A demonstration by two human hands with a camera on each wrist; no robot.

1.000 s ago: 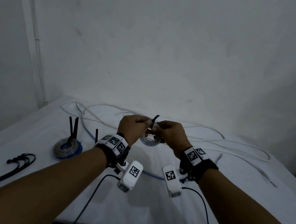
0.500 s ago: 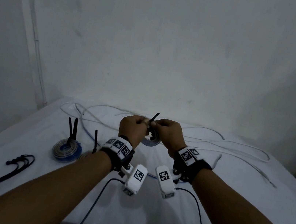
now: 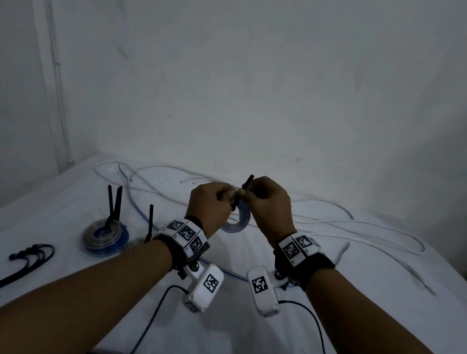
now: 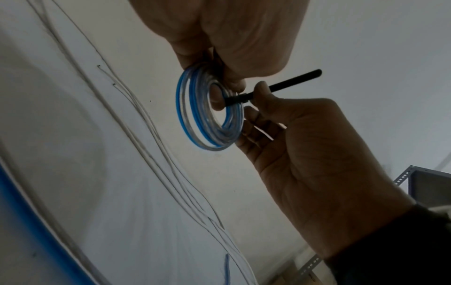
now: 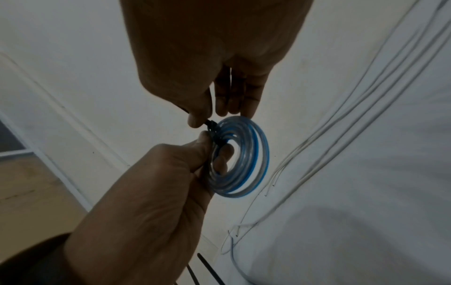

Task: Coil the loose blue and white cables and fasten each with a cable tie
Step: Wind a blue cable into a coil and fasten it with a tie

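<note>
Since a second ago both hands have risen slightly and drawn closer, and the tie's [image 3: 247,180] tail has shifted from the gap between them to the right hand [image 3: 269,206]; the coil [image 3: 238,220] hangs lower, held above the bench [image 3: 325,327]; the left hand [image 3: 210,203] pinches the coil at the tie's head, the right pinches the tie; loose white cables [image 3: 369,230] lie behind; two tied coils [image 3: 105,233] and spare ties [image 3: 15,268] sit left.
</note>
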